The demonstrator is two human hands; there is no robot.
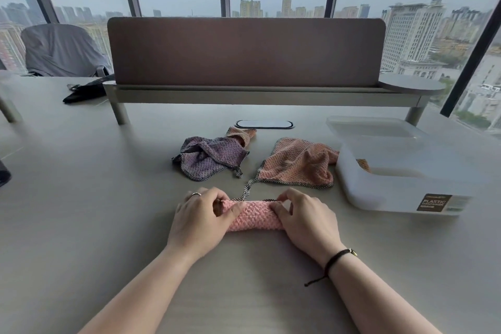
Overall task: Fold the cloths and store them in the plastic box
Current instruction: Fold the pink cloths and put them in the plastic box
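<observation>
A pink cloth lies rolled into a short bundle on the grey table near me. My left hand grips its left end and my right hand grips its right end. Behind it lie a crumpled purple cloth and, to the right, a loose peach cloth whose hanging loop reaches toward the bundle. The translucent plastic box stands open at the right, with something orange partly visible inside. Its lid rests behind it.
A brown desk divider on a raised shelf crosses the back of the table. A dark oval cable port sits under it. A black object lies at the back left, near a covered chair.
</observation>
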